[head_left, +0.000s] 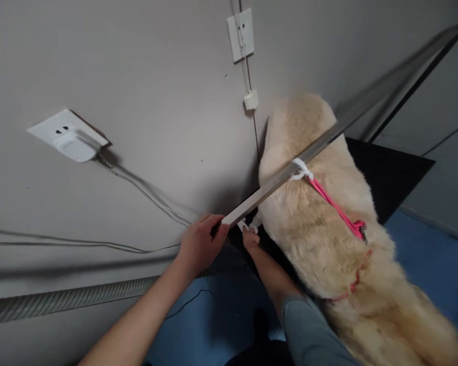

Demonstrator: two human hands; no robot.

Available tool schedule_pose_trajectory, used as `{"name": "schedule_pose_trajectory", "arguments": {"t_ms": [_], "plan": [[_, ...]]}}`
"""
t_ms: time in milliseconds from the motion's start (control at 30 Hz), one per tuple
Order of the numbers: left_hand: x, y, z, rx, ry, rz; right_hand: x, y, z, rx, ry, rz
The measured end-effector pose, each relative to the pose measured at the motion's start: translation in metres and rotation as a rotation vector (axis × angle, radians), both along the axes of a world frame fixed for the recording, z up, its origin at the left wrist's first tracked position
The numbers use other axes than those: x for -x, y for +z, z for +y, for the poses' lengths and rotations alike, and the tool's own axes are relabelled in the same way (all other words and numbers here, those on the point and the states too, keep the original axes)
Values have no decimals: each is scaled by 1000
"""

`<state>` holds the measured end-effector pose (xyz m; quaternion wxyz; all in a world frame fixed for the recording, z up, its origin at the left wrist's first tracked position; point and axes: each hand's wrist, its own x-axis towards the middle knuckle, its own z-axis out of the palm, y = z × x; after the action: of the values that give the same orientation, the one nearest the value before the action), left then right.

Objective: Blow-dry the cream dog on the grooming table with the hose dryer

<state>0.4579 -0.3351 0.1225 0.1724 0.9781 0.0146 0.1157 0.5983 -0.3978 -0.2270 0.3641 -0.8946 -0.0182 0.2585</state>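
My left hand (pixel 203 243) is closed round the near end of a long metal bar (pixel 267 190), which slants up to the right over a dog (pixel 309 213). The dog has thick cream fur and stands with its back towards me. Lower down, beside the dog's flank, my right hand (pixel 251 238) has its fingers curled at a small white thing (pixel 242 224); its kind is not clear. A white tie (pixel 301 170) circles the bar, and a pink strap (pixel 334 206) with a metal clip hangs from it. A red cord (pixel 354 284) lies on the fur.
Under the dog is a black table top (pixel 393 170). A wall socket with a white plug (pixel 76 146) is at left; another socket (pixel 241 35) sits higher. Cables and a ribbed hose (pixel 72 300) run along the wall. The floor (pixel 198 330) is blue.
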Motion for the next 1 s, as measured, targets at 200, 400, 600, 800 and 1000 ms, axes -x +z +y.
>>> {"name": "schedule_pose_trajectory", "arguments": {"t_ms": [200, 400, 600, 800, 1000], "plan": [[-4, 0, -1, -14, 25, 44, 66, -11, -73, 16, -134, 151], [-9, 3, -3, -45, 19, 117, 201, -26, -205, -99, -467, 2], [-15, 6, -6, -228, 9, 190, 307, -43, -261, -671, -849, -386], [-16, 5, -7, -277, 14, 238, 325, -24, -266, -708, -801, -458], [-25, 0, 0, -250, -8, 210, 315, -7, -268, -698, -790, -499]]}}
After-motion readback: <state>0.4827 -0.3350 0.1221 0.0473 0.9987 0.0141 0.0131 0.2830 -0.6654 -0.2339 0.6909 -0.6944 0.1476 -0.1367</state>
